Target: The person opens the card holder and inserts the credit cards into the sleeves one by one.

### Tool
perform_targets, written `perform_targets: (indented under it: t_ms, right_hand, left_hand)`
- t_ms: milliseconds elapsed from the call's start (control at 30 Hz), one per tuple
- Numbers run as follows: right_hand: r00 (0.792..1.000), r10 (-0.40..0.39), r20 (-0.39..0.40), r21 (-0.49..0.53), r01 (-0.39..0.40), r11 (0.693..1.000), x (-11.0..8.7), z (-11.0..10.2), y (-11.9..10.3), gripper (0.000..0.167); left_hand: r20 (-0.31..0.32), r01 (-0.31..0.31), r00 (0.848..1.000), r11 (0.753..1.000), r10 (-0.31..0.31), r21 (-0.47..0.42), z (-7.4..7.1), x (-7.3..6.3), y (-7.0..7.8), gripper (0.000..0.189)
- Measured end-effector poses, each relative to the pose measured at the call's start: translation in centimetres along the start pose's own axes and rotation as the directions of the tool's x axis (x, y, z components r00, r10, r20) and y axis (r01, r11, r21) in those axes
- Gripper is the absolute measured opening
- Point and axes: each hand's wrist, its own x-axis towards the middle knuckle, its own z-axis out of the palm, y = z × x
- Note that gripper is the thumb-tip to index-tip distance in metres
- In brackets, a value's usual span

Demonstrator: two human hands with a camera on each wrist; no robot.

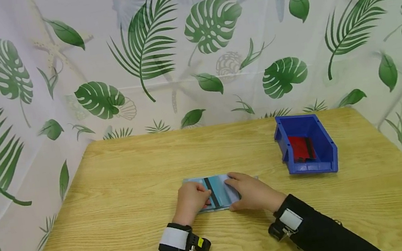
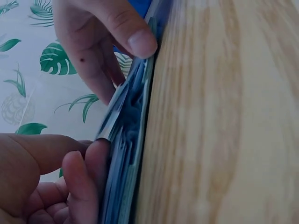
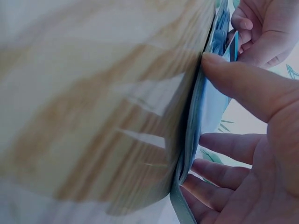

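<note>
A light blue wallet [image 1: 222,183] with a dark band [image 1: 212,193] lies spread on the wooden table in the head view. My left hand [image 1: 192,198] is at its left half, thumb and fingers pinching the edge of an upper layer beside the band. In the left wrist view, the left hand [image 2: 56,177] lifts that layer, and thin inner leaves [image 2: 119,172] show beneath. My right hand [image 1: 251,191] holds the right half, thumb at the near edge and fingers spread over the top. The right wrist view shows the right thumb [image 3: 243,84] against the wallet's edge.
A blue plastic bin [image 1: 312,167] stands to the right, farther back, with a red wallet-like item [image 1: 299,148] with a dark band inside. The wooden table [image 1: 126,171] extends around both hands. A leaf-patterned cloth [image 1: 167,109] hangs behind the table.
</note>
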Motion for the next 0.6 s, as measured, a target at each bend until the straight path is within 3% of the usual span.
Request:
perform_targets:
  t_ms: [233,333,433,533,600]
  right_hand:
    - [1.0,-0.008,0.0,-0.006,0.008,1.0,0.2,-0.3,0.1,0.078]
    - [1.0,0.001,-0.008,-0.004,-0.001,1.0,0.3,-0.4,0.0,0.081]
    - [1.0,0.003,-0.017,0.009,-0.003,1.0,0.4,-0.5,-0.1,0.083]
    - [1.0,-0.012,-0.014,0.025,0.012,1.0,0.5,-0.7,0.0,0.086]
    - [1.0,-0.028,-0.011,0.024,0.028,0.999,0.8,-0.7,0.3,0.089]
  left_hand:
    - [0.01,-0.01,1.0,0.996,0.009,0.089,0.3,0.1,1.1,0.021]
    - [-0.015,-0.079,0.996,0.971,0.085,0.227,0.9,0.1,1.4,0.028]
    - [-0.05,-0.117,0.988,0.924,0.145,0.364,1.5,0.0,1.7,0.033]
    - [-0.063,-0.108,0.987,0.905,0.146,0.411,1.7,-0.1,1.9,0.027]
    - [-0.059,-0.109,0.988,0.913,0.143,0.394,1.5,-0.2,2.0,0.022]
